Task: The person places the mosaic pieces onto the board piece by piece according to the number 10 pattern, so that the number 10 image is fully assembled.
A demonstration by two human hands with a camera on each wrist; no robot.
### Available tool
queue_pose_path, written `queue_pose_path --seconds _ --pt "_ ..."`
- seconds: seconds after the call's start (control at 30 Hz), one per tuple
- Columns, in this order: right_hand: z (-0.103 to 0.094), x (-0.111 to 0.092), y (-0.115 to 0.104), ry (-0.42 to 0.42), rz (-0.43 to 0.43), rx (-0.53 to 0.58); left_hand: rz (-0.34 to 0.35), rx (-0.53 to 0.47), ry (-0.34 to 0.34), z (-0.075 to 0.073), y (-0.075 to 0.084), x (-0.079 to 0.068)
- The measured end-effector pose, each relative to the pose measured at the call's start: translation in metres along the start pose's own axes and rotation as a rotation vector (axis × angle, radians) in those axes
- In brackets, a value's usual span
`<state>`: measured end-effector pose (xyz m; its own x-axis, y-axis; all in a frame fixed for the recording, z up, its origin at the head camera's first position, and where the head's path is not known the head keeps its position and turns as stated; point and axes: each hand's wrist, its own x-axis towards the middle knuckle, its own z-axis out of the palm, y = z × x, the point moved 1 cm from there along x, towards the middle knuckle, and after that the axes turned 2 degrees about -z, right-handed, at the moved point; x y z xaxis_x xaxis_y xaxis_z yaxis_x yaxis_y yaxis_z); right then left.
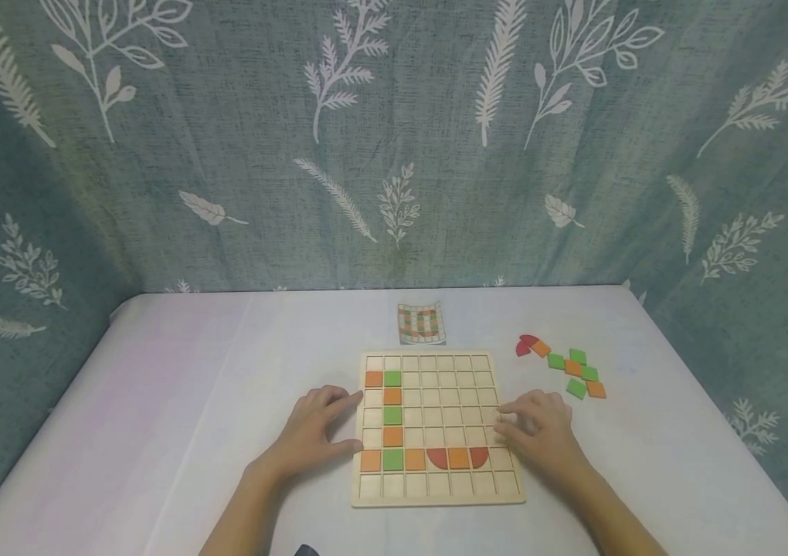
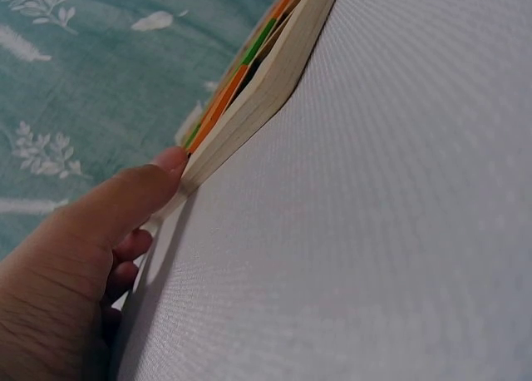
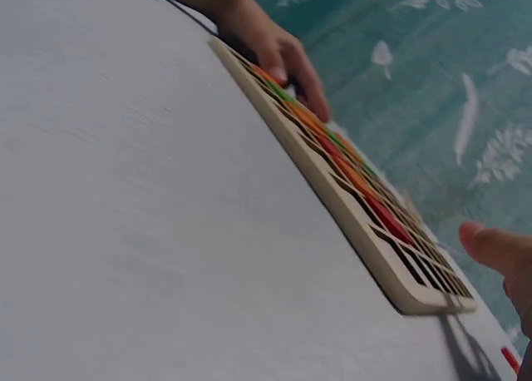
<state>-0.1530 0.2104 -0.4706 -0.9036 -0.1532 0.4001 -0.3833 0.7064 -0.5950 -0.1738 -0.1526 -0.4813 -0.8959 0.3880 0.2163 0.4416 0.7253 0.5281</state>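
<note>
A wooden grid board (image 1: 463, 496) lies flat on the table, with orange and green square tiles (image 1: 392, 415) and two red rounded tiles (image 1: 438, 459) set in some cells. My left hand (image 1: 314, 432) touches the board's left edge with thumb and forefinger spread apart; the left wrist view shows the left thumb (image 2: 137, 194) against the side. At the right edge is my right hand (image 1: 543, 432), fingertips at the rim and nothing held. The right wrist view has the right thumb (image 3: 495, 248) close to a board corner; whether it touches cannot be told.
Several loose tiles, green, orange and red (image 1: 573, 367), lie scattered to the right behind my right hand. A printed pattern card (image 1: 421, 323) lies beyond the board. White cloth (image 1: 227, 371) covers the table, and a leaf-patterned green curtain (image 1: 436, 216) hangs behind it.
</note>
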Motion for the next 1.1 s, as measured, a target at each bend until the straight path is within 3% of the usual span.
queue_pose_path --seconds 0.23,0.57,0.8,1.1 --pt "-0.013 0.005 0.016 0.06 0.097 -0.019 -0.007 0.003 0.001 -0.001 0.001 -0.001" --pt "-0.035 0.008 0.036 0.151 0.166 -0.088 0.016 0.011 0.015 -0.001 0.001 -0.002" --pt "-0.054 0.008 0.052 0.144 0.346 -0.177 0.011 0.02 0.008 -0.001 0.001 -0.002" --pt "-0.058 0.003 0.067 0.073 0.442 -0.271 0.009 0.023 0.002 0.0 0.0 -0.001"
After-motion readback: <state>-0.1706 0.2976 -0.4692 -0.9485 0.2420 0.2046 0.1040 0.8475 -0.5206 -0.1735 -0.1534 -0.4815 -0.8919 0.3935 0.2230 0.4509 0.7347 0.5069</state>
